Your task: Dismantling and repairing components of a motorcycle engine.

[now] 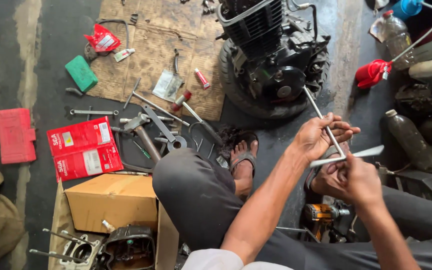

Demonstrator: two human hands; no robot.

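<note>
The left hand (pixel 321 136) gripped a T-handle wrench (pixel 326 131) by its long shaft, while the right hand (pixel 353 181) clasped its crossbar just below. Beyond both hands sat a motorcycle engine (pixel 273 55) on a tyre (pixel 246 97).

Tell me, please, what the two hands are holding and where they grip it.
Both grip a T-handle wrench: the left hand around its long shaft, the right hand at the crossbar junction.

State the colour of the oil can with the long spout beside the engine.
Red: the oil can, seen in the head view.
</note>
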